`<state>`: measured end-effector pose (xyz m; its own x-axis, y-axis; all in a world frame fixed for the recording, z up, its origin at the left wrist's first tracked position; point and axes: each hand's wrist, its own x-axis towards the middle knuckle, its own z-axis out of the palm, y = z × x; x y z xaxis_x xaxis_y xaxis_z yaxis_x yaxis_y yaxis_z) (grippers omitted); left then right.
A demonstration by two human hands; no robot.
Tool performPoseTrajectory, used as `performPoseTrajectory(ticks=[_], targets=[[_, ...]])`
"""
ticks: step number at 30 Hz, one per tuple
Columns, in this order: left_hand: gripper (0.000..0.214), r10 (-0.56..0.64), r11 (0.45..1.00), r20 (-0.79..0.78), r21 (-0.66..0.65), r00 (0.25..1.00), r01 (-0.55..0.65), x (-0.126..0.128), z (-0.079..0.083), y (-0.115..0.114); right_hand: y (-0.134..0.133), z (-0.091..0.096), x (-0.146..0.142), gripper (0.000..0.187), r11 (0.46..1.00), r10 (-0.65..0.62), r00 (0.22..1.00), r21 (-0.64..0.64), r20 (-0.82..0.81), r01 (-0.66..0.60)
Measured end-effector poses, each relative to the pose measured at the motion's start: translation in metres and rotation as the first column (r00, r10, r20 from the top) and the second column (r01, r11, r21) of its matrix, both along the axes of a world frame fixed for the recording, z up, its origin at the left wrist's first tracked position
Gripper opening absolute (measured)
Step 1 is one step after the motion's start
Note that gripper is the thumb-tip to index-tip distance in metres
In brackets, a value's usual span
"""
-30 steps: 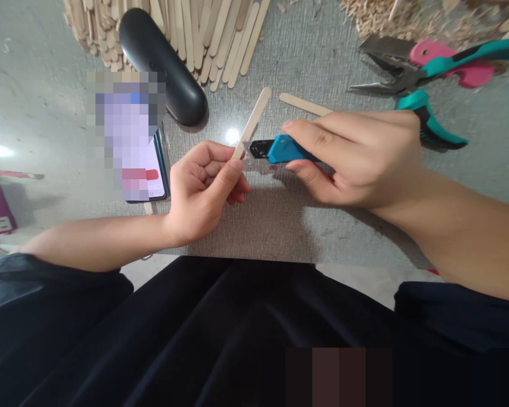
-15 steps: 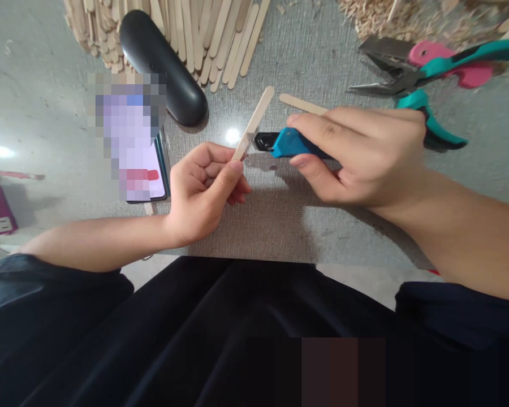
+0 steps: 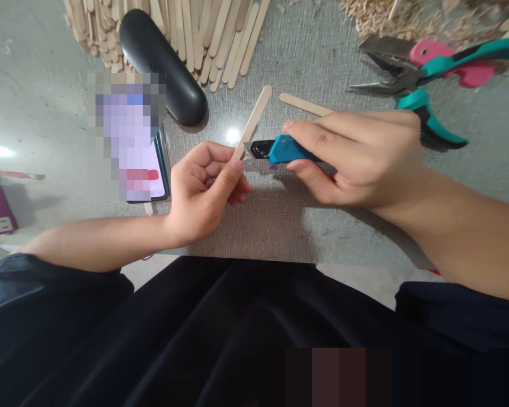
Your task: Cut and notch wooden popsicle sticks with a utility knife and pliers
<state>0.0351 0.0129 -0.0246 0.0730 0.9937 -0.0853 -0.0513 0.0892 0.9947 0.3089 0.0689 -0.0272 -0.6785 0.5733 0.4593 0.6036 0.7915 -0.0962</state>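
Note:
My left hand [image 3: 206, 189] pinches the lower end of a flat wooden stick [image 3: 254, 118], which slants up and to the right over the grey mat [image 3: 280, 220]. My right hand [image 3: 356, 155] grips a blue utility knife [image 3: 280, 150] with a black nose. Its short blade tip touches the right edge of the stick just above my left thumb. Both hands are closed around what they hold.
A pile of wooden sticks [image 3: 195, 28] lies at the top, with a black case [image 3: 161, 65] on it. A phone [image 3: 139, 152] sits at left. One loose stick [image 3: 303, 104], teal-handled pliers [image 3: 424, 85], a pink tool [image 3: 449, 62] and wood shavings [image 3: 390, 17] lie at upper right.
Half a second ago the knife was slightly higher up the stick; it has slid back down toward my left thumb. The left hand stayed put.

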Motion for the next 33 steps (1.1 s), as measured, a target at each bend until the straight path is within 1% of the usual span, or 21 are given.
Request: performPoseTrajectory(ticks=[5,9,11,14,16,18,20,23,25,26,30,31,33], targets=[[0.050,-0.004,1.000,-0.023,-0.004,1.000,0.004,-0.0014,-0.0013,0.0003,-0.0009,0.0019,-0.0003,0.055,0.999,0.011,1.000,0.030,0.009,-0.011],[0.045,-0.005,1.000,-0.012,0.011,1.000,0.005,-0.0020,-0.0004,-0.0001,-0.0034,0.0035,-0.0022,0.058,0.995,-0.095,0.995,-0.040,0.040,0.096],[0.043,-0.008,1.000,-0.002,0.014,1.000,0.008,-0.0018,0.0002,-0.0001,-0.0040,0.0041,-0.0034,0.059,0.991,-0.117,0.992,-0.057,0.039,0.119],[0.045,-0.007,1.000,-0.008,0.009,1.000,0.007,-0.0013,0.0005,-0.0002,-0.0041,0.0036,-0.0037,0.064,0.985,-0.134,0.989,-0.102,0.064,0.140],[0.047,-0.008,1.000,-0.018,0.002,1.000,0.008,-0.0010,0.0002,-0.0004,-0.0038,0.0025,-0.0030,0.067,0.986,-0.113,0.990,-0.116,0.084,0.122],[0.048,-0.008,1.000,-0.022,0.001,1.000,0.008,-0.0010,-0.0002,-0.0006,-0.0032,0.0013,-0.0020,0.067,0.991,-0.063,0.993,-0.108,0.096,0.074],[0.048,-0.005,1.000,-0.024,0.007,1.000,0.005,-0.0012,-0.0005,-0.0008,-0.0025,0.0003,-0.0011,0.063,0.997,-0.006,0.996,-0.071,0.084,0.012],[0.048,-0.007,1.000,-0.030,0.004,1.000,0.007,-0.0018,0.0000,-0.0010,-0.0020,0.0007,-0.0012,0.055,0.999,0.039,0.998,-0.011,0.040,-0.038],[0.047,-0.007,1.000,-0.034,0.002,0.999,0.007,-0.0017,0.0010,-0.0010,-0.0025,0.0023,-0.0021,0.054,0.999,0.035,0.999,0.000,0.033,-0.035],[0.047,-0.004,1.000,-0.033,0.002,0.999,0.004,-0.0016,0.0016,-0.0009,-0.0030,0.0034,-0.0028,0.057,1.000,0.020,0.999,-0.015,0.050,-0.020],[0.048,-0.002,1.000,-0.013,-0.003,1.000,0.002,-0.0001,0.0032,-0.0006,-0.0051,0.0060,-0.0049,0.076,0.994,-0.020,0.986,-0.104,0.167,0.037],[0.047,-0.001,1.000,-0.009,-0.005,1.000,0.001,0.0002,0.0034,-0.0005,-0.0055,0.0057,-0.0051,0.076,0.993,-0.024,0.984,-0.107,0.174,0.043],[0.048,0.000,1.000,-0.012,-0.013,1.000,0.000,0.0007,0.0033,-0.0004,-0.0060,0.0037,-0.0050,0.073,0.997,-0.029,0.990,-0.066,0.138,0.038]])
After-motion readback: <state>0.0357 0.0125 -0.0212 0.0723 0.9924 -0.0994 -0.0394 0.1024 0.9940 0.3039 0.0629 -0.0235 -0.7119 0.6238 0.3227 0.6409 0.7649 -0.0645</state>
